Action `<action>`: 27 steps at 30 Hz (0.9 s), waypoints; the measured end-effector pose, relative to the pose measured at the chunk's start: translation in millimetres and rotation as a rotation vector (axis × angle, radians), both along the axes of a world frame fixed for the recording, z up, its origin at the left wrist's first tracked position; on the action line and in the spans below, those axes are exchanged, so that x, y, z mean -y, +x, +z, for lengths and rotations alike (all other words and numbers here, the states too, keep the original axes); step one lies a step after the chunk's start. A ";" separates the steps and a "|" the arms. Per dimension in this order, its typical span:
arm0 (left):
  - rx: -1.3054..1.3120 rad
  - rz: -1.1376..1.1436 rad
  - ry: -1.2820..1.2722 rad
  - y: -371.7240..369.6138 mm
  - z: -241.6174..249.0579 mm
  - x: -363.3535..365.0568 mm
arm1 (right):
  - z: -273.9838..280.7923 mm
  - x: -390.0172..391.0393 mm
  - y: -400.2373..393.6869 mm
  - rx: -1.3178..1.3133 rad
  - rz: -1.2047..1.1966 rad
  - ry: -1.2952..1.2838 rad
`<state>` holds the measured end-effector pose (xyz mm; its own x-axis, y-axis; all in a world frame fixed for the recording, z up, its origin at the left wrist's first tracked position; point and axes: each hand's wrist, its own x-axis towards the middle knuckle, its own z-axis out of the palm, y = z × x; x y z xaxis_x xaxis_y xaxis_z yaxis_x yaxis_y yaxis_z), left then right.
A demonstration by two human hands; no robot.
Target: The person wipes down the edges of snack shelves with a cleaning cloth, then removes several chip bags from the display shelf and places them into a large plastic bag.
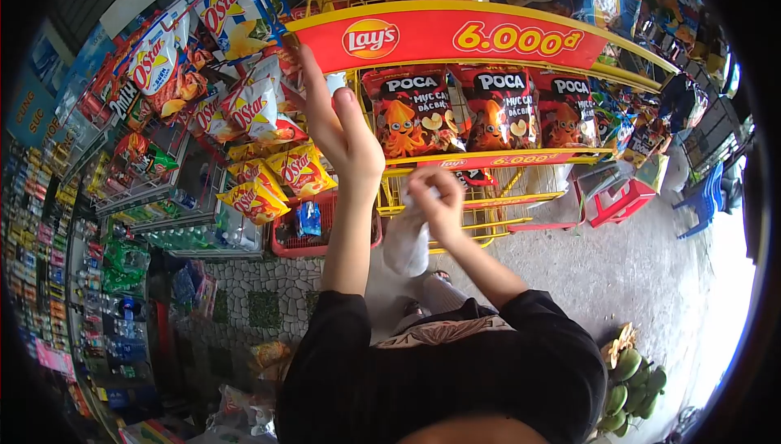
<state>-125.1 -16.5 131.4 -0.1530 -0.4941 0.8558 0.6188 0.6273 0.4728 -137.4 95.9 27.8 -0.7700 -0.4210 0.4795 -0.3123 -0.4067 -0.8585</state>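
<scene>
My left hand [348,139] is raised against the left end of the snack rack, fingers stretched out and thumb apart. Its fingertips overlap the end of the red Lay's price strip [431,37], beside hanging O'Star chip bags [256,106]. Lower and to the right, my right hand [439,206] is closed around a bunched white cloth [406,247], which hangs down from the fingers. Just above that hand stands a row of dark POCA snack bags [411,111] on the rack's shelf.
Yellow O'Star bags [299,169] hang above a red basket [325,237] at left. Bottle shelves [122,314] line the far left. A red plastic stool [622,202] and a blue chair [704,202] stand at right. Green coconuts [628,387] lie on the floor.
</scene>
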 end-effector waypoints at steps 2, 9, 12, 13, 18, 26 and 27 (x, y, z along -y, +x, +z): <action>0.154 0.103 -0.090 5.7 0.5 0.7 | 24.8 -14.0 -14.5 -0.149 -0.116 -0.113; 0.200 0.479 -0.125 -6.4 3.3 -1.6 | 63.3 -42.5 -41.2 -0.398 -0.409 -0.194; 0.187 0.631 -0.078 -15.2 9.3 -7.7 | 76.0 -59.3 -68.8 -0.448 -0.594 -0.050; 0.235 0.727 -0.074 -13.2 14.3 -11.6 | 82.9 -68.1 -76.4 -0.439 -0.605 0.002; -0.099 0.568 0.196 -31.0 13.5 -1.7 | 106.7 -120.5 -104.9 -0.399 -0.673 -0.121; -0.190 0.535 0.340 -67.1 22.7 -39.8 | 102.6 -180.2 -156.5 -0.360 -0.772 -0.073; -0.222 0.632 0.266 -77.8 19.2 -45.0 | 100.8 -185.3 -163.9 -0.375 -0.789 -0.046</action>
